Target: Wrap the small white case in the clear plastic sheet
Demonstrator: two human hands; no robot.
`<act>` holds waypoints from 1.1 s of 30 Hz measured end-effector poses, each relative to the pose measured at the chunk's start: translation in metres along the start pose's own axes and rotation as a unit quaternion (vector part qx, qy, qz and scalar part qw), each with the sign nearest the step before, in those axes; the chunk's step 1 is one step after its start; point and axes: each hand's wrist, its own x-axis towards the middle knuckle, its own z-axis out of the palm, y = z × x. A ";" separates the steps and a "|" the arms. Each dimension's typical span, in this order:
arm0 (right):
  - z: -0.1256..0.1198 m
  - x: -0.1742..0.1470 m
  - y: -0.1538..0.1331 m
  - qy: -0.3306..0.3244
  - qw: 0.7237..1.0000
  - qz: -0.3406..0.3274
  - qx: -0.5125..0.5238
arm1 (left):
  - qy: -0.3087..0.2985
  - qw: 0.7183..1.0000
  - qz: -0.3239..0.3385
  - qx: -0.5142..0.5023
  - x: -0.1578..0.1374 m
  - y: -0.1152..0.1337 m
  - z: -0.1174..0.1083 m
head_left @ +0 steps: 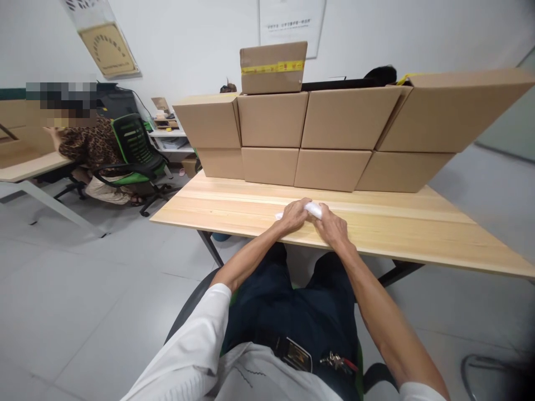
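Observation:
Above the near edge of the wooden table (401,228), both my hands grip one small white bundle (313,210). It looks soft and rolled or folded, like cloth or tissue; its exact kind is not clear. My left hand (293,215) is closed round its left part, and a white tip sticks out on the far left side. On the other side, my right hand (333,225) closes on the right end with thumb and fingers. The fingers hide much of the bundle.
Cardboard boxes (271,120) stand in two stacked rows along the table's back, with a smaller taped box (273,67) on top. To the left, a person (90,142) sits on a green-and-black chair (134,145) at another desk (37,167).

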 end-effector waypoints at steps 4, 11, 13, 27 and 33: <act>0.005 0.004 0.004 0.021 0.999 -0.004 0.024 | 0.023 0.998 -0.024 -0.054 0.003 0.003 0.006; 0.018 0.009 0.022 0.079 0.992 0.002 0.096 | 0.039 0.989 -0.013 -0.144 0.012 0.013 0.025; 0.020 0.011 0.027 0.086 0.990 0.023 0.110 | 0.028 0.986 -0.005 -0.167 0.016 0.016 0.032; 0.014 0.009 0.030 0.107 0.981 0.104 0.123 | 0.050 0.866 -0.093 -0.489 0.015 0.045 0.045; 0.015 0.011 0.006 0.104 0.988 0.081 0.085 | 0.094 0.839 -0.140 -0.517 0.008 0.047 0.040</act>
